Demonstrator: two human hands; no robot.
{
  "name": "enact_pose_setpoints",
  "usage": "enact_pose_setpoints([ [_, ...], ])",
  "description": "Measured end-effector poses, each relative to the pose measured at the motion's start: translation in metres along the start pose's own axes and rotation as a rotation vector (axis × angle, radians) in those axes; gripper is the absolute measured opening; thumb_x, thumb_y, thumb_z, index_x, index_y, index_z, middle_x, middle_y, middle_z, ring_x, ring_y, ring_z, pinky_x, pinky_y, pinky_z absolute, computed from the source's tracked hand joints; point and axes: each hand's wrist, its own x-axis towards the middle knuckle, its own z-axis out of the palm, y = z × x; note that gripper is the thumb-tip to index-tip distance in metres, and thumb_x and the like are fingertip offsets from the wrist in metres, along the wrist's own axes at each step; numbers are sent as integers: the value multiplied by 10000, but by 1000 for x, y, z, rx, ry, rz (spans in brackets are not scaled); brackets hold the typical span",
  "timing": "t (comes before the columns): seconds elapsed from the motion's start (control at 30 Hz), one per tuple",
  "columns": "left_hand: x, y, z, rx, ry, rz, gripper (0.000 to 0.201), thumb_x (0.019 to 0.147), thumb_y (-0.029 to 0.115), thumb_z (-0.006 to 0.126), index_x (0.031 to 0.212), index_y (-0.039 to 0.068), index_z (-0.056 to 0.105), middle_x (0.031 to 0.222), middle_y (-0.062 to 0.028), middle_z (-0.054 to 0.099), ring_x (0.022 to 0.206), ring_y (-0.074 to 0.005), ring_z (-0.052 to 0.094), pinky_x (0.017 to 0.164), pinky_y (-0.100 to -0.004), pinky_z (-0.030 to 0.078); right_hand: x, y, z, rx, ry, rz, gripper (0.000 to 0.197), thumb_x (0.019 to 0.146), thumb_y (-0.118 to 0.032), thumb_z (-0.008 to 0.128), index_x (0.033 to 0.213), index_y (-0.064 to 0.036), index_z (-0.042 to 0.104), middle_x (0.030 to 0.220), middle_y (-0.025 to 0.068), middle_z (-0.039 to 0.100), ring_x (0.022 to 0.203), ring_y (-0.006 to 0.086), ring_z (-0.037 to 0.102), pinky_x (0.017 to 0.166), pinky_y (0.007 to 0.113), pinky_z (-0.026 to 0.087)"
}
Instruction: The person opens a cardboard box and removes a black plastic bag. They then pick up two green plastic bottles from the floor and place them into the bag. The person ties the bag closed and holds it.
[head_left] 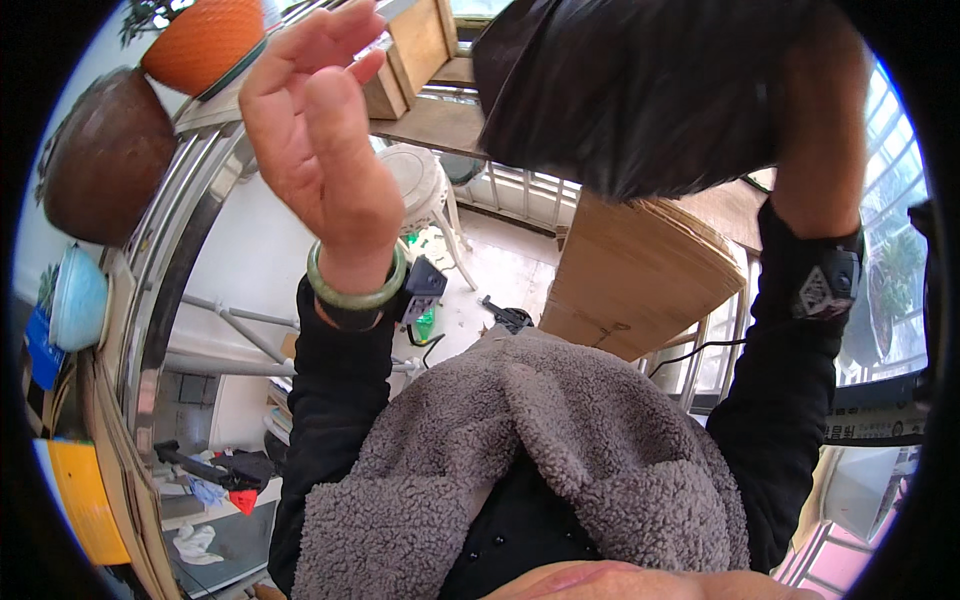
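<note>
Black bag: the black bag point(640, 90) hangs high in my view, a big dark glossy sheet with folds, above the cardboard boxes point(640, 270).
Right hand: my right hand point(820, 120) is raised at the right edge of the black bag, pressed against it; the fingers are hidden behind or in the plastic, so I cannot tell whether they are clamped on it.
Right wrist: a black strap with a small device point(825, 285) sits on my dark sleeve, below the black bag.
Left hand: my left hand point(310, 130) is lifted to the left of the black bag, well apart from it, palm showing, fingers point(330, 35) spread loosely and gripping nothing.
Left wrist: a green bangle point(355, 290) rings it, with a black device point(420, 285) just beside it.
Clothing: a grey fleece vest point(520, 450) over black sleeves, below the black bag.
Left of the black bag: an orange pot point(205, 40), a brown bowl-shaped pot point(105, 155) and a light blue bowl point(78, 300) along a metal rail point(175, 230).
Beneath the black bag: a white plastic stool point(420, 185) on the pale floor point(500, 270).
</note>
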Motion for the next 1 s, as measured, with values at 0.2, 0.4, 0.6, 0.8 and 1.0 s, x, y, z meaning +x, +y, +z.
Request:
enact_pose_setpoints([
  [0.2, -3, 43, -64, 82, -315, -260, 850, 936, 686, 120, 1412, 26, 363, 1378, -216, 485, 1249, -323, 514, 1047, -390, 392, -81, 39, 95, 213, -380, 304, 302, 997, -236, 421, 1051, -12, 616, 957, 113, 636, 895, 244, 598, 800, 331, 489],
  [0.4, -71, 40, -103, -74, -420, -867, 552, 909, 125, 652, 1392, 9, 412, 1269, -118, 566, 1139, -159, 537, 951, -282, 450, -189, 94, 153, -111, -440, 478, 179, 907, -148, 568, 1018, -20, 626, 854, 166, 632, 788, 291, 615, 759, 362, 479],
  [0.6, -133, 25, -148, 345, -321, -783, 201, 849, 57, 692, 1026, -28, 651, 908, -51, 675, 834, -108, 605, 757, -256, 493, -244, 124, 164, 5, -708, 453, 284, 922, 49, 517, 1162, -37, 642, 1059, 18, 653, 998, 86, 573, 883, 237, 463],
  [0.8, -161, 19, -198, 185, -109, -1033, 201, 871, 153, 717, 978, -12, 677, 825, 40, 638, 771, -28, 532, 696, -207, 468, -250, 150, 135, -198, -776, 643, 347, 870, 36, 515, 1170, -62, 660, 983, -1, 652, 925, 77, 565, 855, 227, 450],
  [1.0, -197, 11, -216, -253, 392, -1279, 49, 944, 121, 591, 960, 85, 621, 907, 24, 630, 819, -70, 587, 719, -218, 492, -284, 157, 107, 156, -941, 905, 263, 814, 78, 519, 1014, -44, 637, 911, -52, 612, 889, 58, 551, 830, 225, 454],
])
